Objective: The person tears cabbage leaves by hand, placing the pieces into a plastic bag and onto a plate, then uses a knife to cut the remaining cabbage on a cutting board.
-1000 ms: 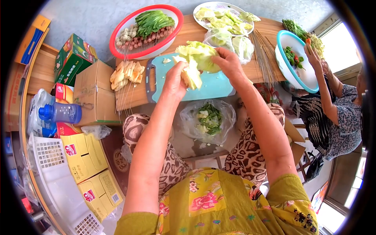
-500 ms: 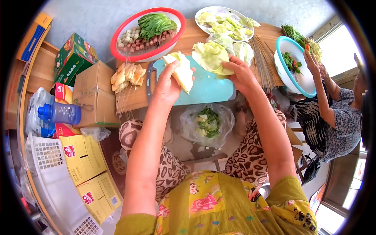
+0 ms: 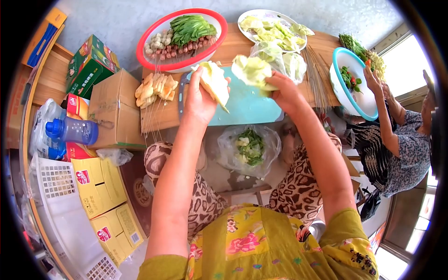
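My left hand [image 3: 199, 100] is closed around a pale wedge of cabbage [image 3: 214, 84], held above the left part of the blue cutting board [image 3: 240, 109]. Between the thumb and fingers of my right hand [image 3: 285, 92] is a cabbage leaf [image 3: 252, 71], slightly blurred. Both hands are raised over the board. Behind the leaf lies a clear plastic bag [image 3: 291, 65] with more cabbage in it. A white plate [image 3: 243, 21] of torn cabbage leaves stands at the back of the table.
A red-rimmed bowl [image 3: 140, 49] of skewered food and greens stands back left, beside bread-like skewers [image 3: 156, 88]. Bare skewers [image 3: 315, 79] lie right. A blue-rimmed bowl [image 3: 337, 79] holds peppers near another person [image 3: 406, 140]. A bag of scraps [image 3: 270, 149] sits on the floor.
My right hand has turned the leaf slightly, and the leaf now looks smaller and more edge-on. My left hand keeps the wedge in nearly the same place. The view has shifted a little.
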A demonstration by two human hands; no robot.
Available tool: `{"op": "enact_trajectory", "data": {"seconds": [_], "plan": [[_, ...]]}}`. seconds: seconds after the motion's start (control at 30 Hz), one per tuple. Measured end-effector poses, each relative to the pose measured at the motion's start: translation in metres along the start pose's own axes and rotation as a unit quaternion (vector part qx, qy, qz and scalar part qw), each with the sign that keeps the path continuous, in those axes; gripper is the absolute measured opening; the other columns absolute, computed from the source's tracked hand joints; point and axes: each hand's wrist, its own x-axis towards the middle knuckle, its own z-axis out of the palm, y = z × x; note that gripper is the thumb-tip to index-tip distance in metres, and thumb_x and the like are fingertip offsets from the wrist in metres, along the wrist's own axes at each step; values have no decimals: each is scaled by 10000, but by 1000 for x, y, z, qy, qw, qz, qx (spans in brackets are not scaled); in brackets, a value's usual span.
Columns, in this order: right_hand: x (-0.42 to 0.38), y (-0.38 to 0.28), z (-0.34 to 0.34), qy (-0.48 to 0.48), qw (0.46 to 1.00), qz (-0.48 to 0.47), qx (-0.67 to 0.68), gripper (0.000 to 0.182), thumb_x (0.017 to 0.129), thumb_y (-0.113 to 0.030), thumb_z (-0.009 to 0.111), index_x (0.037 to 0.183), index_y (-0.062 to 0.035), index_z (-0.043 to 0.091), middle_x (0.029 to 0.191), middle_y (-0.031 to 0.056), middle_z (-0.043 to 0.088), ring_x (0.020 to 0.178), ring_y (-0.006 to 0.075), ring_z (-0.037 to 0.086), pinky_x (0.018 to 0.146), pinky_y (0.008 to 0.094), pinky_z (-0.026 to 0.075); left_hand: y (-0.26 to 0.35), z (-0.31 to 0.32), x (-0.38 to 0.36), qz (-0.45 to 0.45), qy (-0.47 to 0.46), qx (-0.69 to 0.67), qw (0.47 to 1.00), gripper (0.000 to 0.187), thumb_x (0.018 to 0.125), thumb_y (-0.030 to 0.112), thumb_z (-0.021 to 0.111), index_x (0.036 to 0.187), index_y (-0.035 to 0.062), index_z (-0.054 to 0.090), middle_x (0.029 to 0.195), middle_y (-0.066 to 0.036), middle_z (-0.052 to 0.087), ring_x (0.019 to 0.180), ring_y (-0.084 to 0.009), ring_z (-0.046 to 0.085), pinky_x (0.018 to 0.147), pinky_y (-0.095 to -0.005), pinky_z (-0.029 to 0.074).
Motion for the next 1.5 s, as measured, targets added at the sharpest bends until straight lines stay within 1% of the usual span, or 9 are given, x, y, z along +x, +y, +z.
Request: {"op": "enact_trajectory", "data": {"seconds": [0.1,0.23,0.4,0.53,0.73,1.03,1.1,1.2,1.5], "plan": [[15,-44,0,42,985,-68,154,268,915,-163,550,1138,-23,496,1007,68,601,893,168,584,881,353,490,-1,4,0,5,-8,12,1000,467,896,414,519,1202,62,483,1072,-147,598,934,-316,605,766,-417,512],[51,-77,-31,70,969,-38,232,703,958,-275,499,1428,42,83,1462,235,219,1329,369,317,1056,476,370,-6,4,7,11,-17,18,1000,460,897,393,522,1202,52,482,1073,-145,598,964,-323,597,785,-428,509],[-3,-37,42,-20,979,-76,-190,388,914,-242,568,1218,-7,514,1118,86,602,974,168,598,821,302,475,-12,10,5,28,27,8,999,402,896,324,554,1194,71,462,1051,-87,569,933,-265,597,782,-403,493],[-17,9,65,-78,902,-222,-362,413,784,-203,737,1117,-19,577,983,60,621,819,122,586,712,284,489,-16,4,5,25,46,-14,999,403,922,357,550,1195,71,471,1080,-56,555,1007,-201,557,859,-383,453],[-18,16,65,-60,870,-262,-414,415,698,-126,781,1054,-32,590,900,63,575,755,163,571,700,304,493,-19,-1,4,-6,54,4,999,417,926,376,551,1215,85,477,1174,-51,550,1108,-192,527,954,-390,429],[-19,6,53,-63,899,-199,-386,214,814,-78,667,1020,-60,612,876,6,579,796,108,572,692,265,472,-26,4,10,-17,77,4,997,402,926,377,550,1208,97,491,1153,-28,567,1077,-182,548,939,-379,439],[-23,6,56,-55,805,-327,-493,168,800,-69,662,959,-66,605,837,26,577,770,133,592,663,271,473,-27,4,9,-15,72,11,997,395,922,374,557,1200,100,497,1145,-24,571,1064,-179,554,928,-375,446],[-28,8,61,-23,753,-375,-540,127,753,-88,660,847,-48,585,798,75,581,733,213,612,649,337,495,-26,5,7,-18,68,17,997,387,908,363,585,1186,105,509,1118,-15,580,1035,-174,565,905,-369,458],[-27,-2,60,40,846,-284,-449,111,778,-106,632,836,-31,574,750,95,639,635,203,622,602,316,491,-27,11,6,-9,42,120,992,517,794,204,746,1219,146,456,1093,-6,550,986,-158,561,790,-363,478]]}}
